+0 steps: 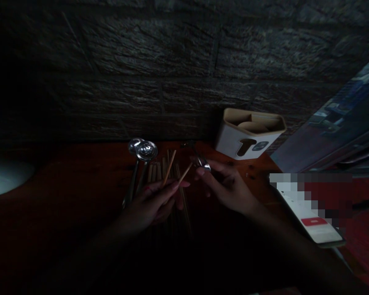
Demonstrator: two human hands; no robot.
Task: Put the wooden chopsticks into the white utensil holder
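The scene is very dark. My left hand [155,203] is closed round a pair of wooden chopsticks [176,172] that point up and away over a red-brown table [80,184]. My right hand [226,184] pinches the bowl of a shiny metal spoon [203,164] close to the chopstick tips. Under my left hand lie several more wooden chopsticks [158,168] in a row. Two metal ladles [143,153], one perforated, rest just left of them.
A white utensil holder [249,135] with a tan rim stands at the back right against a dark stone wall [172,73]. A phone [310,213] lies at the right edge. Leaning books or boards [341,123] fill the far right. A pale round object [3,176] sits at far left.
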